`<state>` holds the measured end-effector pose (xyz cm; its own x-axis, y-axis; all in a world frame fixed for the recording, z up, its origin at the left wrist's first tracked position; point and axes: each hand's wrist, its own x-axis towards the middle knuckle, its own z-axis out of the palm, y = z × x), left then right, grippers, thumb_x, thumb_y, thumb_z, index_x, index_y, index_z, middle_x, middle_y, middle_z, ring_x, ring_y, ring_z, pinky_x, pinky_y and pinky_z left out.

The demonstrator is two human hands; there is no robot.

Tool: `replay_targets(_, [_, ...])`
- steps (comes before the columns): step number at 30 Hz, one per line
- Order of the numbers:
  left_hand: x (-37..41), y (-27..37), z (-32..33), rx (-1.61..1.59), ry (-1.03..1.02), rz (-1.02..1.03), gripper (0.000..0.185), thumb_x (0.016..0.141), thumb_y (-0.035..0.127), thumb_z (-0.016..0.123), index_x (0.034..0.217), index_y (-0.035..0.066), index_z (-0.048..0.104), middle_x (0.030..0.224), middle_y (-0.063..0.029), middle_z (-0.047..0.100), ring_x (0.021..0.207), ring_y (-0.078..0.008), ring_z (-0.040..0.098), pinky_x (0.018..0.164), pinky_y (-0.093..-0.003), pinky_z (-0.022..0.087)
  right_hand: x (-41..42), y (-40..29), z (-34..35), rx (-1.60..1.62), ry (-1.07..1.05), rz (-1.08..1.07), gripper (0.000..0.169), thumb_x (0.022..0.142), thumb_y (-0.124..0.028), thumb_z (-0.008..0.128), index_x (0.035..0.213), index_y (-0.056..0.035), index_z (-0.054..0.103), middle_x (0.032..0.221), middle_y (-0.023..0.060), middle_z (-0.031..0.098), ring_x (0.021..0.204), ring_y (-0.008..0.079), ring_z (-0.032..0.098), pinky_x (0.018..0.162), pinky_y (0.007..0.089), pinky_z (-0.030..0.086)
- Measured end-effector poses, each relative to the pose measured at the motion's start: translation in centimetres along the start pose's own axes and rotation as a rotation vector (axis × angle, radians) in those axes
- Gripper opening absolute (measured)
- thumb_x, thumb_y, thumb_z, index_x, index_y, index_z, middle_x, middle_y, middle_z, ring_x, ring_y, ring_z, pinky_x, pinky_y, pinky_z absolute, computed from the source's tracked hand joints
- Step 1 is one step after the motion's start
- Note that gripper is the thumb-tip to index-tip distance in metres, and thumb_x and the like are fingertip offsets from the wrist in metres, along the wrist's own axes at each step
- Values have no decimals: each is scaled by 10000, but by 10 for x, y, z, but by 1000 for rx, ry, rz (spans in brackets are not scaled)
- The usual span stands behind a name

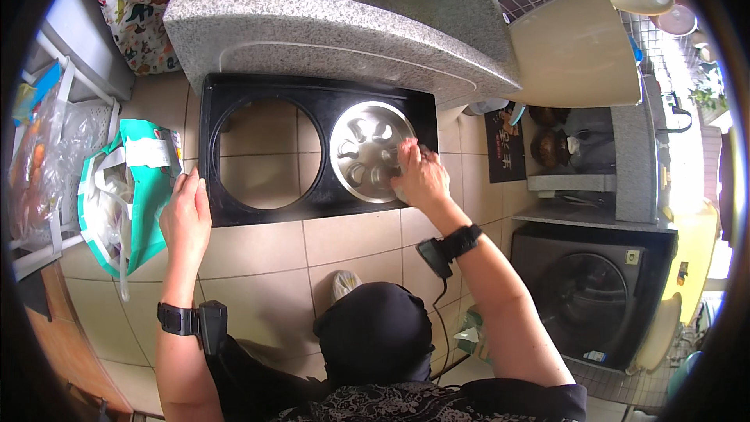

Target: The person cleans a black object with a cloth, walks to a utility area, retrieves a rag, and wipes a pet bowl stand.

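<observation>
A black rectangular hob panel (269, 218) with two round openings lies before me; floor tiles show through its left opening. A shiny round metal piece with petal-shaped cutouts (372, 151) sits in the right opening. My right hand (423, 177) rests over the right side of that metal piece with fingers bent; whether it grips something is hidden. My left hand (188, 211) has its fingers and thumb closed at the panel's left edge, which it appears to hold. Both wrists wear black straps with small devices.
A speckled stone sink (328, 23) stands just beyond the panel. At the left are a green bag (149, 187) and a white rack (64, 88) with plastic bags. A dark front-loading washing machine (586, 299) stands at the right, below a stone shelf. A cable hangs by my right wrist.
</observation>
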<state>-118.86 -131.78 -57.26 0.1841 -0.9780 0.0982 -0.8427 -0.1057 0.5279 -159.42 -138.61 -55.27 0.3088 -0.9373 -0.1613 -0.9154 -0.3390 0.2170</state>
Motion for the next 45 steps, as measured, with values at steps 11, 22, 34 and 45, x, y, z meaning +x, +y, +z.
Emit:
replay_targets(11, [0,0,1,-25,4,19,262,928,156,501,1141,24,577,1026,-130,608,798,-353,626,657,-411,506,-94,-38,6,308,-15,102,505,853,-174,475,1310,31,407,1319,226,479,1206,353,487,980,426,412])
replay_targets(22, [-1,-2,2,-53,20,10,264,926,156,514,1138,12,577,1039,-140,606,827,-362,624,679,-410,509,-53,-43,-47,728,181,113,300,877,-83,543,1173,-51,584,1032,205,623,888,342,591,767,413,469])
replay_targets(34, [-1,2,-1,-46,8,-13,266,929,156,504,1155,35,576,1024,-112,607,820,-342,625,668,-401,505,-65,-35,18,228,191,216,319,845,-97,499,1126,51,533,1183,197,572,1136,365,501,987,455,377])
replay_targets(45, [-1,-1,2,-72,16,9,282,931,147,503,1182,34,563,1046,-119,602,820,-346,627,670,-399,505,-97,-64,2,495,210,-135,274,817,-43,561,1071,57,594,1128,259,600,1100,403,558,954,443,448])
